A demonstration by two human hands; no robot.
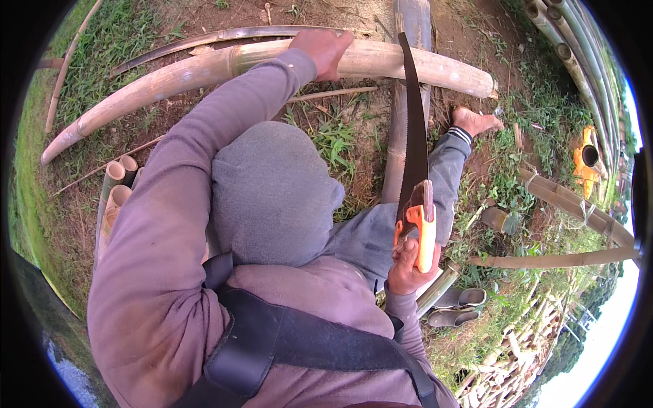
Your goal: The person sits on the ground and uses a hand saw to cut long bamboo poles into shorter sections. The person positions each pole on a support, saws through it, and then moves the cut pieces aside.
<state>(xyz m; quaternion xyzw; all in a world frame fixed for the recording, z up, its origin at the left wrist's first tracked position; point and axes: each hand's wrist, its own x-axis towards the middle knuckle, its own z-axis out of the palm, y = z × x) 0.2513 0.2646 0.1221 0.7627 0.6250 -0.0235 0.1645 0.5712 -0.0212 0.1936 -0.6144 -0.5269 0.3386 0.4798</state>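
My left hand (321, 53) is closed over a thick pale bamboo pole (170, 78), which runs crosswise in front of me. In my right hand (408, 268) is the orange handle of a handsaw (416, 136). The dark curved blade points away from me and passes across the pole in the picture, right of my left hand. I cannot tell whether blade and pole touch. Under the pole lies a thicker bamboo support (396, 153), pointing away from me. My bare foot (476, 121) is on the ground near the pole's right end.
Cut bamboo tubes (117, 194) stand at the left. Long green poles (581, 64) lie far right, near an orange power tool (586, 160). Tied bamboo poles (564, 197), a pair of boots (459, 306) and a heap of bamboo offcuts (510, 360) are at the right.
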